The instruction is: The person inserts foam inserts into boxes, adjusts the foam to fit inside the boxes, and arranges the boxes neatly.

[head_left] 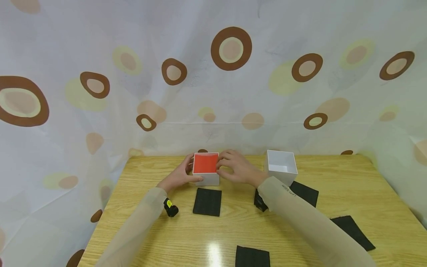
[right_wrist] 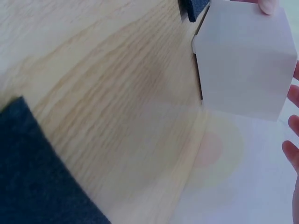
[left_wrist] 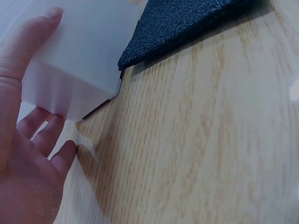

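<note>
A white box (head_left: pixel 208 180) stands near the back edge of the table, its opening filled by a smooth red sheet or lining (head_left: pixel 205 163). My left hand (head_left: pixel 180 173) grips the box at its left: the thumb lies on the front face and the fingers are at the left side. In the left wrist view, the box's white wall (left_wrist: pixel 86 46) shows between thumb and fingers. My right hand (head_left: pixel 237 167) is at the right rim, fingers loosely bent beside the red surface. The right wrist view shows its fingertips (right_wrist: pixel 293 123) by the box's upper edge; contact is unclear.
A second white box (head_left: pixel 282 177), open at the top, stands farther right. Black foam squares lie about: one before the red-filled box (head_left: pixel 207 202), one at the front (head_left: pixel 252 256), others on the right (head_left: pixel 305 193). A patterned curtain (head_left: pixel 197 104) hangs behind the table.
</note>
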Demonstrator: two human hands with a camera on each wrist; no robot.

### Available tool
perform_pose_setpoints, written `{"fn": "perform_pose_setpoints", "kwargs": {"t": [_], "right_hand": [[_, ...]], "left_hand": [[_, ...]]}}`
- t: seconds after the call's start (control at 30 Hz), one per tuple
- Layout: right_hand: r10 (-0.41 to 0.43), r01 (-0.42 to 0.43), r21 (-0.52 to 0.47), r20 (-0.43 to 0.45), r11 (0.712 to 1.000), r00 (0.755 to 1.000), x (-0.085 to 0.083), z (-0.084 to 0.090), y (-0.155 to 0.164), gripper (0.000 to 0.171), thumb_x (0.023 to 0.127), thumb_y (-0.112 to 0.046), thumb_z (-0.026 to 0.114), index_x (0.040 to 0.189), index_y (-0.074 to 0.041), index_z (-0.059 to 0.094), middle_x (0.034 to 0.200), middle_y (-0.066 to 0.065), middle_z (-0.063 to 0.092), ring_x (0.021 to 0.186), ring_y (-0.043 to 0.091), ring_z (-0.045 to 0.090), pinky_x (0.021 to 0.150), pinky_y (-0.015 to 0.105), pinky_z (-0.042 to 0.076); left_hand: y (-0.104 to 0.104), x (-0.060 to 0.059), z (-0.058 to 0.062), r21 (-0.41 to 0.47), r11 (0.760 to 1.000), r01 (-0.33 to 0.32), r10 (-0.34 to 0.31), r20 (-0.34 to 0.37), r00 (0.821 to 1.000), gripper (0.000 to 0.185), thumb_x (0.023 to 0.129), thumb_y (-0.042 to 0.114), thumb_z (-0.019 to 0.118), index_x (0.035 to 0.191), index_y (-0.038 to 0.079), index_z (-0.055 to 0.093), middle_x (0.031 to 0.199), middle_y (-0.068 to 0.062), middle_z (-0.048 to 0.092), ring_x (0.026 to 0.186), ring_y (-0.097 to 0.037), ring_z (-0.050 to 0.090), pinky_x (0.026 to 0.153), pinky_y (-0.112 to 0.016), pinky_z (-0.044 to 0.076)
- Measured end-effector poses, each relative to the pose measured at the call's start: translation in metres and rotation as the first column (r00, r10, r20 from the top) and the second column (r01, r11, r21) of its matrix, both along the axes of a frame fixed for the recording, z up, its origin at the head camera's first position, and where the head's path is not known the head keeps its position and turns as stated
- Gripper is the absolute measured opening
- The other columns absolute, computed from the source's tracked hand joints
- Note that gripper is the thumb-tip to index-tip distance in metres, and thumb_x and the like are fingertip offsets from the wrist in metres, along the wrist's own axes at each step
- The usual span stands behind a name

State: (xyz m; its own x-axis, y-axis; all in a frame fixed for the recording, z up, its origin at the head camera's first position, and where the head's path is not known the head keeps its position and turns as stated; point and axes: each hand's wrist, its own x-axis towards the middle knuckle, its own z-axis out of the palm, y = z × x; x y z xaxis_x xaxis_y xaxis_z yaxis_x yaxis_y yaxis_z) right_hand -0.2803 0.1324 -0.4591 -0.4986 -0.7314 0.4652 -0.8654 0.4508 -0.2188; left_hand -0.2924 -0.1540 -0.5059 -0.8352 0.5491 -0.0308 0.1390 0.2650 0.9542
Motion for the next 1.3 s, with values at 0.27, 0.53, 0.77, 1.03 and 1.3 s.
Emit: {"fn": "perform_pose_setpoints", "kwargs": {"t": [0.27, 0.53, 0.77, 1.03, 1.3], "right_hand": [[-0.054, 0.048, 0.188, 0.026, 0.981, 0.998, 0.001, 0.008, -0.007, 0.023, 0.101, -0.039, 0.064, 0.094, -0.019, 0.072, 0.112, 0.001, 0.071, 0.131, 0.033, 0.055, 0.115, 0.052, 0.039], [-0.035, 0.014, 0.193, 0.103, 0.981, 0.994, 0.003, 0.012, -0.011, 0.025, 0.102, -0.040, 0.063, 0.098, -0.020, 0.076, 0.113, 0.002, 0.069, 0.125, 0.030, 0.056, 0.112, 0.051, 0.042], [-0.027, 0.017, 0.177, 0.056, 0.984, 0.998, 0.000, 0.010, -0.016, 0.025, 0.100, -0.039, 0.067, 0.093, -0.018, 0.078, 0.109, 0.001, 0.070, 0.124, 0.031, 0.057, 0.111, 0.050, 0.043], [0.058, -0.062, 0.201, 0.026, 0.978, 0.998, 0.007, 0.003, -0.032, 0.030, 0.102, -0.040, 0.064, 0.117, -0.017, 0.077, 0.119, 0.000, 0.070, 0.134, 0.030, 0.053, 0.113, 0.052, 0.040], [-0.010, 0.005, 0.202, 0.027, 0.979, 1.000, 0.008, 0.007, -0.043, 0.028, 0.103, -0.045, 0.063, 0.107, -0.022, 0.079, 0.117, 0.000, 0.069, 0.133, 0.030, 0.052, 0.120, 0.058, 0.030]], "left_hand": [[-0.001, -0.003, -0.001, -0.004, 1.000, 0.010, -0.010, -0.002, 1.000, 0.103, 0.090, 0.011, 0.083, 0.166, 0.017, 0.013, 0.162, -0.011, 0.037, 0.147, -0.032, 0.043, 0.113, -0.049, 0.042], [-0.002, -0.003, -0.002, 0.011, 1.000, 0.019, -0.019, 0.002, 1.000, 0.102, 0.090, 0.012, 0.083, 0.166, 0.019, 0.015, 0.163, -0.010, 0.036, 0.148, -0.032, 0.041, 0.116, -0.049, 0.040], [-0.002, -0.003, -0.001, 0.021, 0.999, 0.027, -0.027, 0.001, 1.000, 0.103, 0.091, 0.013, 0.083, 0.166, 0.016, 0.013, 0.164, -0.011, 0.034, 0.150, -0.034, 0.038, 0.116, -0.050, 0.040], [-0.003, -0.002, -0.002, 0.003, 1.000, 0.026, -0.026, 0.004, 1.000, 0.103, 0.092, 0.013, 0.081, 0.167, 0.014, 0.010, 0.166, -0.014, 0.030, 0.152, -0.036, 0.035, 0.118, -0.052, 0.038], [-0.003, -0.003, -0.002, 0.016, 0.999, 0.044, -0.044, -0.014, 0.999, 0.101, 0.094, 0.012, 0.078, 0.167, 0.013, 0.008, 0.168, -0.014, 0.027, 0.153, -0.037, 0.031, 0.118, -0.052, 0.038]]}}
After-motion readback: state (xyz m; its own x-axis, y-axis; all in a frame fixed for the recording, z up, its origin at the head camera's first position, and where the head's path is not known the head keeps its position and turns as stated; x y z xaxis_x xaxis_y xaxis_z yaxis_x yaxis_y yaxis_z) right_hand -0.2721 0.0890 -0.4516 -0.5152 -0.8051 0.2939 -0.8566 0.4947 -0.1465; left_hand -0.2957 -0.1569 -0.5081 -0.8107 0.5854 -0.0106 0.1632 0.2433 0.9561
